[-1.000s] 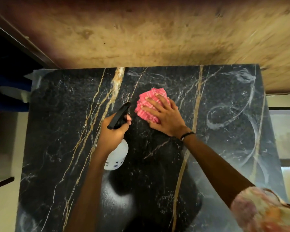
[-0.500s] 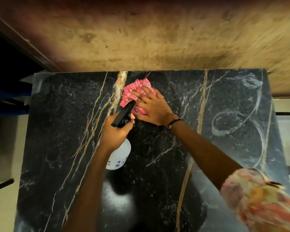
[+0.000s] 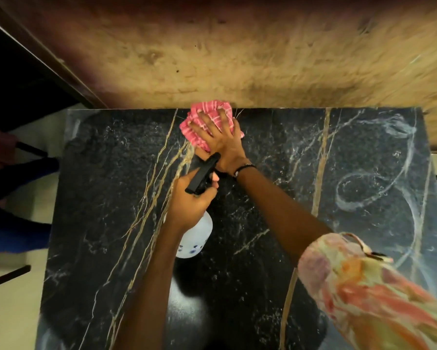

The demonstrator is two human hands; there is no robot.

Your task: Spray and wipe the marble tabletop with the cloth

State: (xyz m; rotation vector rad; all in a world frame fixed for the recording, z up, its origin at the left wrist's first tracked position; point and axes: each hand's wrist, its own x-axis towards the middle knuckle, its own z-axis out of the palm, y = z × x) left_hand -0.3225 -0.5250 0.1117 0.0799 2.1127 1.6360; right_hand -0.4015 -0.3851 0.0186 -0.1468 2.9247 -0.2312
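The black marble tabletop [image 3: 263, 286] with gold and white veins fills the lower part of the view. A crumpled pink cloth [image 3: 199, 114] lies at the table's far edge, touching the wall. My right hand [image 3: 220, 137] presses flat on the cloth with fingers spread. My left hand [image 3: 191, 200] grips a white spray bottle [image 3: 196, 238] with a black trigger head [image 3: 202, 174], held above the middle of the table just behind my right wrist.
A beige stained wall [image 3: 237, 59] rises right behind the table's far edge. Whitish wet swirl marks [image 3: 379, 183] show on the right part of the marble. Dark chair parts [image 3: 18, 170] stand off the table's left side.
My right hand has slid the pink cloth away from me and slightly left, up to the far edge at the wall. My left hand with the bottle stayed nearly in place.
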